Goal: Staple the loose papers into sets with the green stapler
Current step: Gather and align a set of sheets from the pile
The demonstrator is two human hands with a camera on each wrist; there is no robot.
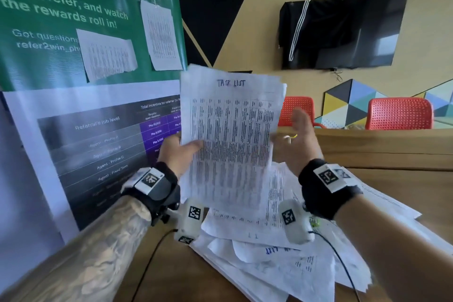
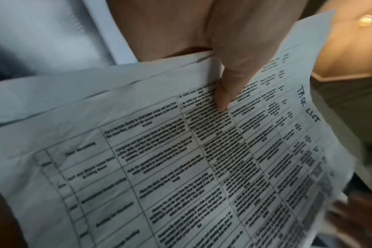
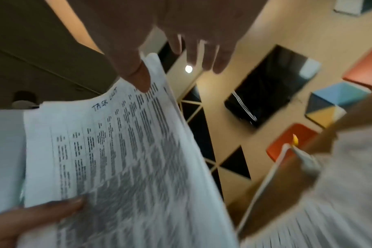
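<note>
- Left hand (image 1: pixel 179 152) pinches the "Task List" sheets (image 1: pixel 230 137) upright, thumb on front
- Right hand (image 1: pixel 297 140), fingers straight, touches their right edge
- More loose papers (image 1: pixel 269 260) litter the wooden table (image 1: pixel 392 154)
- Red chairs (image 1: pixel 399 113), wall television (image 1: pixel 343 32) behind

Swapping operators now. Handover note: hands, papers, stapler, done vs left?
Left hand: pinches the raised "TASK LIST" sheets at their left edge, thumb on the front.
Right hand: open, fingers straight, at the sheets' right edge.
Loose papers: piled on the table under the hands.
Stapler: not identifiable in any view.
Done: a batch lifted; no staple visible.
Left: square up, find the stapler, staple, repeat for the pile.
</note>
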